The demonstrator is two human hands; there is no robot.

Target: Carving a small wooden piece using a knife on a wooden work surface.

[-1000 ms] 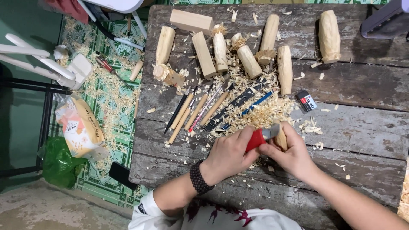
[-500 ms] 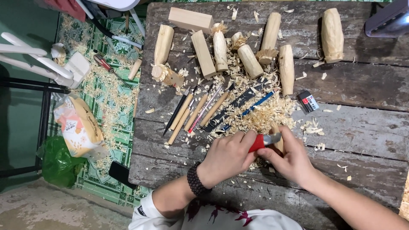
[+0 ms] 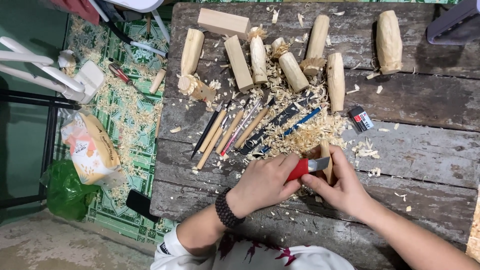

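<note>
Just below the heap of pale wood shavings on the worn plank table, the left hand is closed tight around a red-handled knife — its short grey blade pointing right, laid against a small piece of pale wood. That piece stands roughly upright, slim and light tan, mostly hidden by the right hand, whose fingers wrap it from behind. Above the shavings lie carved wooden figures — and to their left, a fan of carving tools.
</note>
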